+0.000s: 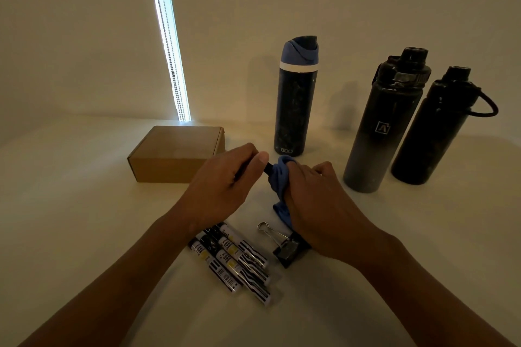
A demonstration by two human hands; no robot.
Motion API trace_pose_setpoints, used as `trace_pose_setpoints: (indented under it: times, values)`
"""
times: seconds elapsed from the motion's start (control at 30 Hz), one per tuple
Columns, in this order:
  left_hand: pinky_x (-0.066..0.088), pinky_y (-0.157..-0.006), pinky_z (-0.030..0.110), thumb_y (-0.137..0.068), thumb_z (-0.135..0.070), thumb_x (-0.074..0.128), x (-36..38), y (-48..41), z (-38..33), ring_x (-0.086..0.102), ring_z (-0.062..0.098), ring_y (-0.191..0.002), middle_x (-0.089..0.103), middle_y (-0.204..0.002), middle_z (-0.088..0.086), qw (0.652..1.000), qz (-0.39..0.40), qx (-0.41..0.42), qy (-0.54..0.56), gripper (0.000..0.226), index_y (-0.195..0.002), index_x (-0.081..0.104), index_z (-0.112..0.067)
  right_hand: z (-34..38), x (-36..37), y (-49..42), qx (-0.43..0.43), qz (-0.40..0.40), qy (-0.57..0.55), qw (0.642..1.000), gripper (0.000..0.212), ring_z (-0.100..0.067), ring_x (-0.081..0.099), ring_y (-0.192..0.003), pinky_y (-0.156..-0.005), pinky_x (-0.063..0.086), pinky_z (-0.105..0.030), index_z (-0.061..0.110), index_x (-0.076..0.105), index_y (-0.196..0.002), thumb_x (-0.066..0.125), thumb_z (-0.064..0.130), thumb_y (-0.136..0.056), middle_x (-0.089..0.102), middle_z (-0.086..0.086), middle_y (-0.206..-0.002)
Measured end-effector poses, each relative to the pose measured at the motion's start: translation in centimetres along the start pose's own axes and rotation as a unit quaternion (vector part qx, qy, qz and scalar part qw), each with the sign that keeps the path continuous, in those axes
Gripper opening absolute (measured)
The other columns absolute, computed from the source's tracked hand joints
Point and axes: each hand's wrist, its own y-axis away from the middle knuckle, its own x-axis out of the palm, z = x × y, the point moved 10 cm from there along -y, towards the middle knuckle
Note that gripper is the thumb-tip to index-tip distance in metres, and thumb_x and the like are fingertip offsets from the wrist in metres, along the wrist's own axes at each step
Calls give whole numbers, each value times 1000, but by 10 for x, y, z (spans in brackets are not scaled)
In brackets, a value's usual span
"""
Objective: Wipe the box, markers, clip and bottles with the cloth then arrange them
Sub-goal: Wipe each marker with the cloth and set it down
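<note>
left hand (225,183) pinching black marker (267,168), long axis 9-to-3, right hand (315,200) gripping blue cloth (279,177) around its 3 o'clock end

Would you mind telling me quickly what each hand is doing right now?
Left hand: pinches a marker.
Right hand: grips the blue cloth around the marker's end.

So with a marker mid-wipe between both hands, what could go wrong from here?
The right hand grips the blue cloth round the black marker that the left hand holds; a hard pull might slip it free. The right forearm hangs over the black binder clip and could nudge it. The loose striped markers on the table could roll.
</note>
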Motion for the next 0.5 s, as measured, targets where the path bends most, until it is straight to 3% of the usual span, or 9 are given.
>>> trace_pose_setpoints:
  times: [0.07, 0.13, 0.2, 0.33, 0.5]
  values:
    - [42, -60, 16, -108, -46, 37, -1, 0, -1, 50, 9, -63, 52, -71, -7, 1000, 11, 12, 3, 36, -96, 59, -20, -2, -9, 0, 21, -5, -52, 998, 21, 4, 40, -85, -83, 25, -15, 3, 51, -113, 40, 16, -100, 47, -3, -84]
    - [44, -59, 20, -109, -42, 38, -2, 0, -4, 49, 11, -63, 50, -73, -9, 999, 18, 28, 3, 29, -103, 59, -22, -5, -12, 2, 48, 15, -117, 992, 27, -10, 45, -75, -76, 34, -28, 8, 51, -119, 33, 20, -103, 43, 0, -81]
    - [46, -59, 26, -111, -43, 36, -2, 1, -5, 50, 16, -64, 51, -77, -9, 999, 21, 38, 1, 27, -105, 56, -26, -11, -9, 4, 81, 48, -159, 983, 29, -21, 50, -75, -71, 38, -30, 12, 51, -123, 32, 22, -104, 47, -2, -83]
    - [48, -61, 28, -109, -59, 23, -1, 3, -2, 54, 12, -66, 55, -75, -9, 999, 20, 24, -31, 39, -97, 54, -37, -10, -7, 6, 73, 43, -148, 985, 30, -21, 50, -74, -69, 39, -29, 13, 51, -124, 32, 23, -103, 47, -4, -83]
    - [44, -58, 21, -110, -49, 32, -1, 1, -6, 52, 12, -66, 51, -77, -13, 997, 5, 62, -42, 34, -102, 57, -26, -13, -6, 5, 86, 48, -182, 978, 30, -23, 52, -72, -66, 41, -29, 14, 51, -125, 32, 23, -104, 51, -4, -83]
